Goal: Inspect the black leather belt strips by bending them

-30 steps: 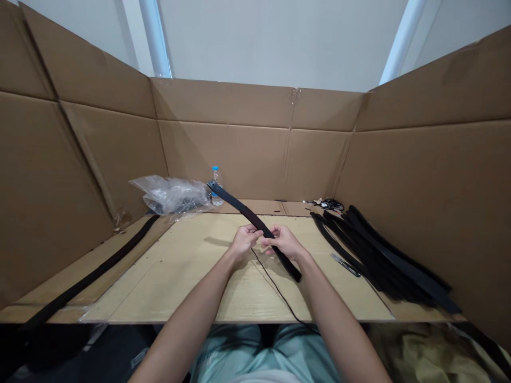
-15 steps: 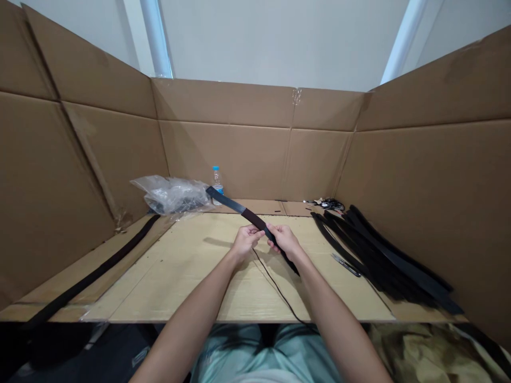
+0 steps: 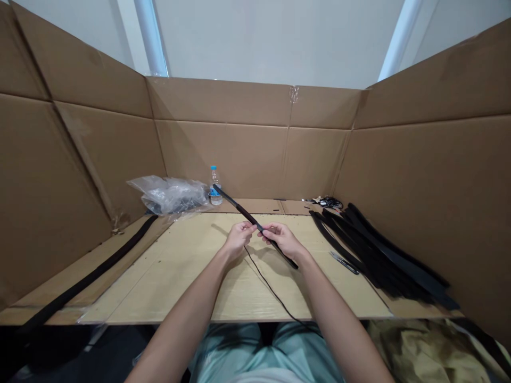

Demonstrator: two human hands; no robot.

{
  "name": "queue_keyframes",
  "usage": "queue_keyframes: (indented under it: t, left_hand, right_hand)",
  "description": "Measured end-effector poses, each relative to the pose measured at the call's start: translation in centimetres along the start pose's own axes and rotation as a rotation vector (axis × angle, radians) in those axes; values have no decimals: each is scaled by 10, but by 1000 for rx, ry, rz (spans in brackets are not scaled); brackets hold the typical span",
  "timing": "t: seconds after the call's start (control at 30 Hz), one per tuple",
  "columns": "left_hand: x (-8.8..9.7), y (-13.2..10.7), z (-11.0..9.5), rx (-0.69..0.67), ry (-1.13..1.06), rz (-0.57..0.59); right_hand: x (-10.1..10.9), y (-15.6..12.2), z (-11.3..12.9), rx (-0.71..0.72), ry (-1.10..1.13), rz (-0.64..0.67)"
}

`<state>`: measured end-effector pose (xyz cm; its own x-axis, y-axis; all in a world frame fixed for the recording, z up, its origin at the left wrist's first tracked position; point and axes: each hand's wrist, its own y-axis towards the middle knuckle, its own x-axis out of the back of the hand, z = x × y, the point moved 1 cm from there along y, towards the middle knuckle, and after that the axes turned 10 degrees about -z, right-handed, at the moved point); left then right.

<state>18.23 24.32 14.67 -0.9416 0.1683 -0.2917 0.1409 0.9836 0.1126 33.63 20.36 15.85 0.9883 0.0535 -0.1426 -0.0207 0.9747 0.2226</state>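
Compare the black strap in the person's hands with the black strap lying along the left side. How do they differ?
The held black strap is raised in the air, while the left black strap lies on cardboard. The held strap is gripped by the left hand and right hand; the left strap is untouched. Both are long, narrow and black.

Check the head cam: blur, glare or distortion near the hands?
Head view: the left hand, right hand and black strap look reasonably sharp, no glare; soft shadow on the wood-grain board beside them; wide-angle distortion bends the cardboard walls toward the edges.
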Motion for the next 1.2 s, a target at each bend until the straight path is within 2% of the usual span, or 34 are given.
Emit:
queue_keyframes:
  t: [0.1,0.3,0.43,0.57,0.7,0.83,0.93,1.0,1.07,1.2]
  left_hand:
    - [0,-4,-6,21,29,41]
    - [5,-9,-13,28,123,100]
    - [8,-17,-16,0,153,57]
    - [14,-44,-22,-34,195,-16]
    - [23,-73,-21,-60,200,-110]
    - [27,-89,-7,-43,222,-168]
    - [26,-94,1,-7,264,-152]
    - [25,-96,3,29,257,-97]
    - [24,-97,3,58,214,-66]
    - [26,-100,2,86,115,-78]
  right_hand:
    - [-1,-1,-1,-59,13,-12]
    - [-10,-7,0,-183,-53,99]
    - [-19,-13,4,-163,-61,107]
    - [-28,-34,9,-152,0,151]
    - [-32,-66,6,-265,163,90]
    - [-31,-91,-12,-337,265,0]
    - [-29,-99,-24,-381,291,-21]
    - [-30,-102,-28,-392,292,-36]
    - [-33,-103,-27,-376,279,-71]
    - [-39,-109,-21,-355,290,-83]
